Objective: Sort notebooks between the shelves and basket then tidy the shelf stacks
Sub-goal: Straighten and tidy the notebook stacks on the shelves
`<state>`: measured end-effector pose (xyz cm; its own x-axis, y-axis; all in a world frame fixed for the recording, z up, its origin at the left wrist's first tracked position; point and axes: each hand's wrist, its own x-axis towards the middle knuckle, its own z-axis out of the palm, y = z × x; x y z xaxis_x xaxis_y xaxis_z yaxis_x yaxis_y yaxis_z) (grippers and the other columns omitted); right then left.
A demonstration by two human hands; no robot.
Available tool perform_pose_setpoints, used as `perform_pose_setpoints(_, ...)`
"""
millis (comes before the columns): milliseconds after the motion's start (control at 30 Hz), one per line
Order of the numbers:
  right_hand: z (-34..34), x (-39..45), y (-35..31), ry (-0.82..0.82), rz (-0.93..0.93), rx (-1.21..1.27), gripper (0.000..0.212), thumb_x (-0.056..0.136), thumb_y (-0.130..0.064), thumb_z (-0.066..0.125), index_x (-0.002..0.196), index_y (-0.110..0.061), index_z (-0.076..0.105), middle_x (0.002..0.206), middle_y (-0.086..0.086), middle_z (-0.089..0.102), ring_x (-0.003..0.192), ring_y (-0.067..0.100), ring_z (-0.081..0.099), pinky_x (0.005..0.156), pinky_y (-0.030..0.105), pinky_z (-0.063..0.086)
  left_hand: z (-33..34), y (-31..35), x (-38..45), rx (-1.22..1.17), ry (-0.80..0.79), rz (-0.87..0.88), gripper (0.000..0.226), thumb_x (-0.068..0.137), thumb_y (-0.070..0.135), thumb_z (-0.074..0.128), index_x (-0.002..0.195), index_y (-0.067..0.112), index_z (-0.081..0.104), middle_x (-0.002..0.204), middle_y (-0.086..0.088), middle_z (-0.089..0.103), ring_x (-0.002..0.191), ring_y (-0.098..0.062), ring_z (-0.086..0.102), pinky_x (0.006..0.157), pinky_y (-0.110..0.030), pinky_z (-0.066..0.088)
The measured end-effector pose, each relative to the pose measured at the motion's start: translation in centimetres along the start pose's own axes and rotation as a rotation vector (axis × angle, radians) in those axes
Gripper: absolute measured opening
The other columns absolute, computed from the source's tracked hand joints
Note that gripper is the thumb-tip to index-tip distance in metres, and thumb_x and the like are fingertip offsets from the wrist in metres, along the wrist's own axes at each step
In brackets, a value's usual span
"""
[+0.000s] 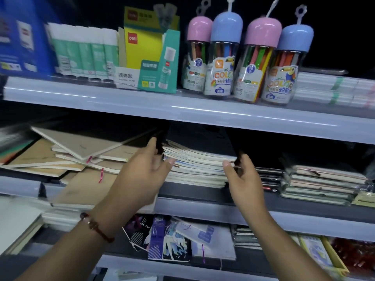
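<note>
**Hands squaring the middle notebook stack**

Notebooks (194, 165) lay in a fanned stack on the middle shelf (203, 205), their spines slipping out of line toward the front edge. The left hand (146, 171) stood against the stack's left end with fingers spread and fairly straight, thumb up by the top cover. The right hand (241, 175) met the right end, fingers loosely curled toward the edges; whether its fingertips pinched any pages could not be told.

Judged from this, the step in hand was squaring that stack. It would go best with both palms pressing inward together, then a push from the front so the edges line up, keeping the top books from sliding onto their neighbours.

Just left lay a heap of brown-covered notebooks (77, 157), tilted and crossed, with pink ribbon markers hanging out. To the right sat a flatter wrapped stack (320, 185). Above, the upper shelf (182, 106) carried a glue stick box (150, 57) and crayon tubs (249, 63) with pink and blue caps. The lower shelf held printed notebooks (174, 238).

No basket showed anywhere. The back of the middle shelf was dark, so the stack's depth stayed hidden, and the left edge of the view was blurred.
</note>
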<state>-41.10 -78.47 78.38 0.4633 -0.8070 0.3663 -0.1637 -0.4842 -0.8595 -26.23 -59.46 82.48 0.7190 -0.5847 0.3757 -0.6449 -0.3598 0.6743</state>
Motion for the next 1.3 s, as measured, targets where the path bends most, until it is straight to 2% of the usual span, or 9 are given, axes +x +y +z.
perform_pose_setpoints(100,1.1,-3.9,-2.6,0.021,-0.167,0.008,0.055,0.098,-0.036,0.055,0.149,-0.035,0.036,0.151,-0.027,0.033,0.137,-0.008,0.030,0.111,0.022,0.027,-3.5,-2.1,-3.3,0.068,0.116,0.102,0.070,0.092,0.049,0.056,0.155,0.033,0.029,0.140,0.006,0.052,0.126,-0.014,0.050,0.103,-0.035,0.043)
perform_pose_setpoints(233,5.3,-8.3,-5.3,-0.222,-0.270,-0.034,0.051,0.095,-0.044,0.054,0.136,-0.059,0.028,0.141,-0.051,0.014,0.131,-0.028,0.013,0.102,0.003,0.016,-8.4,-7.3,-5.5,0.237,0.194,0.223,0.063,0.093,0.054,0.050,0.147,0.023,0.044,0.142,0.000,0.051,0.129,-0.020,0.048,0.105,-0.035,0.040)
perform_pose_setpoints(333,9.2,-10.6,-6.9,-0.365,-0.151,0.053,0.057,0.091,-0.051,0.058,0.130,-0.069,0.020,0.142,-0.047,0.019,0.133,-0.020,0.023,0.104,0.014,0.028,-11.7,-11.6,-5.8,0.368,0.151,0.230,0.077,0.086,0.067,0.046,0.148,0.021,0.043,0.150,-0.010,0.041,0.136,-0.030,0.041,0.106,-0.049,0.041)
perform_pose_setpoints(567,12.9,-12.6,-9.1,-0.286,0.098,0.151,0.081,0.080,-0.045,0.075,0.139,-0.063,0.023,0.130,-0.040,0.036,0.118,0.016,0.057,0.097,0.039,0.050,-16.9,-17.9,-2.8,0.467,-0.032,0.183,0.114,0.060,0.101,0.033,0.154,0.045,0.003,0.166,-0.006,-0.001,0.151,-0.030,0.009,0.119,-0.053,0.022)
perform_pose_setpoints(733,13.2,-13.8,-10.1,-0.304,0.053,-0.086,0.103,0.077,-0.045,0.079,0.153,-0.046,0.010,0.147,-0.031,0.021,0.127,-0.007,0.032,0.098,0.020,0.034,-15.8,-18.9,-2.0,0.593,-0.252,0.188,0.124,0.048,0.107,0.020,0.145,0.049,-0.030,0.164,0.004,-0.023,0.150,-0.017,-0.022,0.121,-0.047,-0.014)
perform_pose_setpoints(867,13.8,-14.1,-10.9,-0.233,0.038,-0.176,0.096,0.081,-0.041,0.078,0.151,-0.045,0.013,0.140,-0.032,0.026,0.102,-0.029,0.038,0.083,0.002,0.038,-15.0,-18.3,-1.5,0.535,-0.233,0.195,0.124,0.058,0.102,0.034,0.149,0.044,-0.027,0.166,0.002,-0.011,0.152,-0.018,-0.017,0.121,-0.048,-0.015)
perform_pose_setpoints(967,14.0,-14.1,-11.2,-0.187,0.045,-0.159,0.096,0.080,-0.041,0.079,0.152,-0.046,0.016,0.118,-0.042,0.025,0.096,-0.028,0.039,0.085,0.010,0.048,-15.0,-18.5,-1.4,0.461,-0.223,0.226,0.120,0.060,0.100,0.036,0.152,0.045,-0.017,0.167,0.004,0.003,0.153,-0.013,-0.007,0.123,-0.044,-0.010)
perform_pose_setpoints(1133,15.1,-13.0,-11.8,-0.179,-0.029,-0.151,0.088,0.082,-0.033,0.079,0.143,-0.051,0.019,0.113,-0.046,0.026,0.093,-0.041,0.029,0.073,-0.010,0.029,-15.5,-18.8,-0.6,0.385,-0.128,0.310,0.103,0.063,0.091,0.049,0.150,0.048,0.013,0.152,0.014,0.040,0.142,-0.007,0.031,0.119,-0.035,0.016)
perform_pose_setpoints(1300,16.2,-11.0,-11.0,-0.150,-0.021,-0.107,0.079,0.075,-0.028,0.086,0.121,-0.065,0.034,0.114,-0.042,0.046,0.103,-0.027,0.045,0.076,-0.006,0.033,-14.1,-18.3,0.5,0.397,0.018,0.328,0.080,0.066,0.077,0.067,0.132,0.039,0.041,0.123,0.009,0.064,0.120,-0.019,0.053,0.100,-0.040,0.033)
